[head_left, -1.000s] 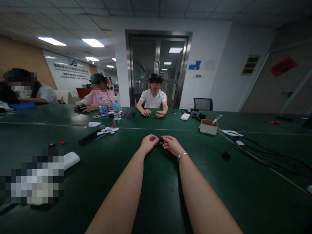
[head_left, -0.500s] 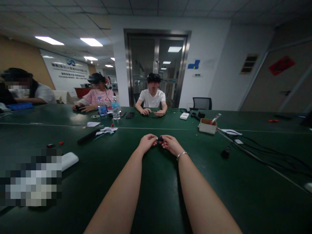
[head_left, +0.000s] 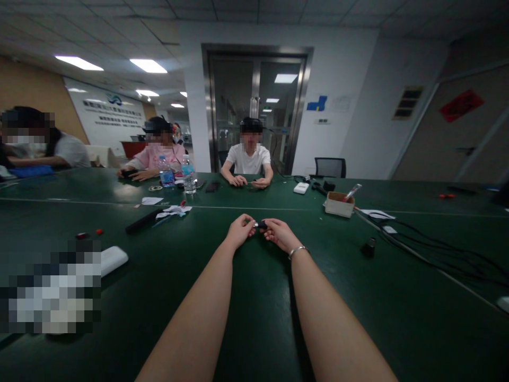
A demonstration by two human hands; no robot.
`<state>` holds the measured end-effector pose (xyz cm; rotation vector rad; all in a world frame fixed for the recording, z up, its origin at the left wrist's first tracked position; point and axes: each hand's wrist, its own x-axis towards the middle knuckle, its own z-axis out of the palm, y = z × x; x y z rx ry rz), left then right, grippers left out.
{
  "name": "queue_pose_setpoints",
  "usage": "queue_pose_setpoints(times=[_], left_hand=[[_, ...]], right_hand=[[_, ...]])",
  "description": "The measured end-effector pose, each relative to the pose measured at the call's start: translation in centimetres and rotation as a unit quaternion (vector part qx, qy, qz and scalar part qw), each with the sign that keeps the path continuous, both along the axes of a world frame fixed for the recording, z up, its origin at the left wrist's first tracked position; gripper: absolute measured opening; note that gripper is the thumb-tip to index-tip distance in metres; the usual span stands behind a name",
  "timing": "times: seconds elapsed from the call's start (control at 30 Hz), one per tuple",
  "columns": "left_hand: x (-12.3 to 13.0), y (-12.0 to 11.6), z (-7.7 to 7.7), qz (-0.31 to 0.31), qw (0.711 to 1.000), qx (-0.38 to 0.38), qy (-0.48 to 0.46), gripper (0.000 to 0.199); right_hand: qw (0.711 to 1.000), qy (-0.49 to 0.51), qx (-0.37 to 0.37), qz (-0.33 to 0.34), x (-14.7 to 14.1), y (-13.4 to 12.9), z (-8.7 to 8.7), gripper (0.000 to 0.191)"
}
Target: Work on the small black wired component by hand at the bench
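A small black object with a silvery end [head_left: 261,225] spans the short gap between my two hands above the green table; it is too small for me to tell its kind. The fingers of my right hand [head_left: 278,234] are closed on its black part. My left hand [head_left: 240,232] pinches at the silvery end, and its fingertips hide the tip. A bracelet [head_left: 297,251] circles my right wrist.
The green table [head_left: 254,318] carries a small box [head_left: 339,206] with a pen-like stick, black cables [head_left: 433,249], a small black item [head_left: 369,247], a white device [head_left: 113,260], a black bar [head_left: 143,220] and bottles [head_left: 188,175]. A person [head_left: 249,156] sits opposite; others sit at left.
My left fingers have drawn slightly away from the black part, and more of the silvery end shows. The right hand has barely moved.
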<state>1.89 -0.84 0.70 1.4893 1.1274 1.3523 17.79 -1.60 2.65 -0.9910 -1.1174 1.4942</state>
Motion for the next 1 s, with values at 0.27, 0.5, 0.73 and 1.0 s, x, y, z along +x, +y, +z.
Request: queue_pose_setpoints(times=[0.27, 0.5, 0.73, 1.0], left_hand=[[0.11, -0.13, 0.04, -0.006, 1.0, -0.013, -0.005, 0.024], [-0.03, -0.1, 0.15, 0.023, 1.0, -0.005, 0.019, 0.017], [-0.23, -0.06, 0.16, 0.014, 0.999, 0.018, 0.048, 0.019], [-0.23, 0.08, 0.02, 0.013, 0.999, 0.006, 0.045, 0.019]], right_hand=[[1.0, 0.01, 0.002, 0.001, 0.1, -0.15, 0.01, 0.009], [1.0, 0.005, 0.001, 0.003, 0.13, -0.08, 0.0, 0.009], [1.0, 0.006, 0.0, 0.0, 0.11, -0.12, 0.02, 0.009], [1.0, 0.001, 0.001, -0.004, 0.05, -0.4, 0.2, 0.008]])
